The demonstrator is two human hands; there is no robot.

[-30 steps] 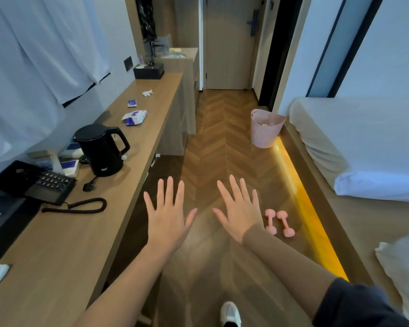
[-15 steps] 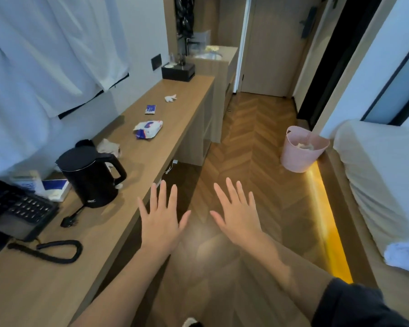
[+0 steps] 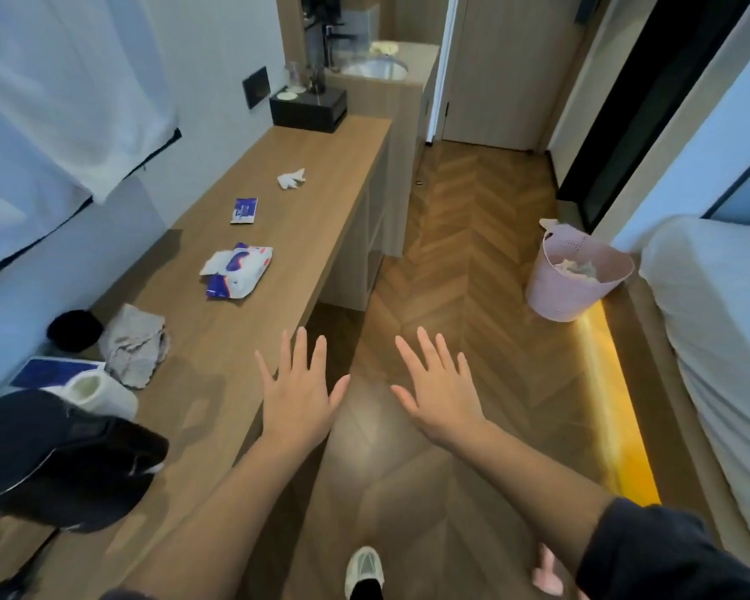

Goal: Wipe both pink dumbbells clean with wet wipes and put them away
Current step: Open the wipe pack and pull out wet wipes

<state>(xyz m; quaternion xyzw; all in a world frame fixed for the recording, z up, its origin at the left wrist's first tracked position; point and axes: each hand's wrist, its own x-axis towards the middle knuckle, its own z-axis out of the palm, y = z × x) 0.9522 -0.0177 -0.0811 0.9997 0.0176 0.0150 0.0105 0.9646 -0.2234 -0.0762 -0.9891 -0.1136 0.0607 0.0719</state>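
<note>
A white and blue pack of wet wipes [image 3: 237, 270] lies on the long wooden desk [image 3: 321, 201], ahead and left of my hands. My left hand [image 3: 297, 394] is spread flat in the air over the desk's front edge, holding nothing. My right hand [image 3: 440, 389] is spread the same way over the floor, also holding nothing. Part of one pink dumbbell [image 3: 546, 571] shows on the floor at the bottom, beside my right forearm; the other dumbbell is hidden.
A pink bin [image 3: 576, 275] with crumpled wipes stands on the floor by the bed [image 3: 719, 322]. The desk also holds a black kettle [image 3: 57, 461], a grey cloth [image 3: 135, 344], a small blue sachet [image 3: 244, 210], a crumpled tissue [image 3: 291, 178] and a black box [image 3: 308, 108]. My shoe [image 3: 364, 569] is below.
I have walked forward along the desk. The wipes pack and bin are closer, the kettle has slid to the lower left, and the dumbbells have dropped to the bottom edge. Both hands stay spread.
</note>
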